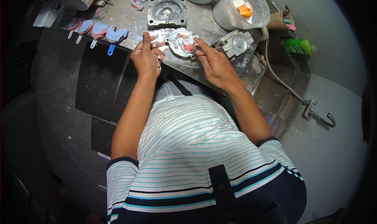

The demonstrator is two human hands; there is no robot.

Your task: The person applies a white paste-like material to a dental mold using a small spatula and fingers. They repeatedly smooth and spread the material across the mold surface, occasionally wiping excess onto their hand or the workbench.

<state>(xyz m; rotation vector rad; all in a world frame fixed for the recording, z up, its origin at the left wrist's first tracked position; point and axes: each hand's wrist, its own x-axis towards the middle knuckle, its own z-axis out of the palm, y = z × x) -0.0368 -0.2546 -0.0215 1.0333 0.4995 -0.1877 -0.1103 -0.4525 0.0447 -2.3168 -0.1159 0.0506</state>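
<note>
A round metal dental flask half (192,56) lies near the bench's front edge, filled with white plaster (175,47) around a red and pinkish dental piece (189,47). Just left of it is my left hand (147,57), thumb raised and fingers loosely bent and apart, white smears on the fingertips. I see nothing held in it. My right hand (215,65) reaches in from the other side. Its index finger is stretched out to the plaster's right rim, and the thumb sits lower, near the flask's edge. Its remaining fingers are tucked from sight.
Behind the flask lies a square metal flask part (167,12); another metal part (235,43) rests at right. A plastic tub (224,18) holds white powder and an orange scoop (245,10). Blue-pink impressions in trays (100,29) line the left edge. A green bottle (297,47) is beyond the sink.
</note>
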